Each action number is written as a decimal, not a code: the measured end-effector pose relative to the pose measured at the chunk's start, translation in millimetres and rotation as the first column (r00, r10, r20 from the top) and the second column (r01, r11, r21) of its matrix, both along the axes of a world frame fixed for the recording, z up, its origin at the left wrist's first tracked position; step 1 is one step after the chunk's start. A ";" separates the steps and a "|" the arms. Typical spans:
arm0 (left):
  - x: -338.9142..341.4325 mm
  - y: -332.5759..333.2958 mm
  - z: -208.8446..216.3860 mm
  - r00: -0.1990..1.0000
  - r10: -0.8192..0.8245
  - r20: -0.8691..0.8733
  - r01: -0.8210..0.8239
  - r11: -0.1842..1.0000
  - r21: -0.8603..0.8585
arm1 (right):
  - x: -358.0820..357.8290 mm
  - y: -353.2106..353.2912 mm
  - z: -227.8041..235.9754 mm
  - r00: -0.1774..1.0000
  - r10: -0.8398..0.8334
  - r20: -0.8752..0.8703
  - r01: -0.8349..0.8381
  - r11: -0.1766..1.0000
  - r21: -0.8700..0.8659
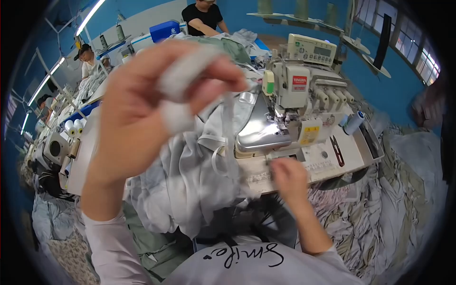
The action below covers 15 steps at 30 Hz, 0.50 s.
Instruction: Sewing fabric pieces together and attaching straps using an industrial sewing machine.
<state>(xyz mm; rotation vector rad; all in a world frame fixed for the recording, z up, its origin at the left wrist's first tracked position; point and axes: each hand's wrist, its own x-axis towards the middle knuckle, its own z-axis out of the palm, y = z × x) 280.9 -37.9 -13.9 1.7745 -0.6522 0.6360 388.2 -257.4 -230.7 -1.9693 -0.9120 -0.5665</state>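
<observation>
Raised close to the camera, my left hand is closed in a pinch, with white wrapping around its thumb and a finger. A pale grey fabric strip hangs from its fingertips toward a heap of light grey cloth draped over the table's front edge. My right hand, blurred, is curled at the table edge just in front of the sewing machine. Whatever its fingers hold is hidden. The overlock sewing machine has its work lamp lit over a shiny metal cover.
Dark red thread snips and a blue thread cone lie on the machine table's right side. Piled grey-green fabric fills the right. Thread cones stand on a rack above. A co-worker in black works across the table.
</observation>
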 end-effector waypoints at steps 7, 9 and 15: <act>42.9 -38.0 -17.0 0.914 -0.221 -0.341 0.331 0.891 0.311 | 8.6 -80.6 26.6 0.950 -0.273 -0.153 0.313 0.812 0.493; 36.0 -45.5 -2.0 0.881 0.012 -0.473 0.189 0.907 0.376 | -16.7 -54.2 26.4 0.992 -0.083 0.100 0.054 0.963 0.263; -1.5 13.1 -67.6 0.566 0.824 -0.005 -0.490 0.342 0.802 | 7.1 -62.4 -1.3 0.943 0.291 0.160 -0.173 0.843 -0.509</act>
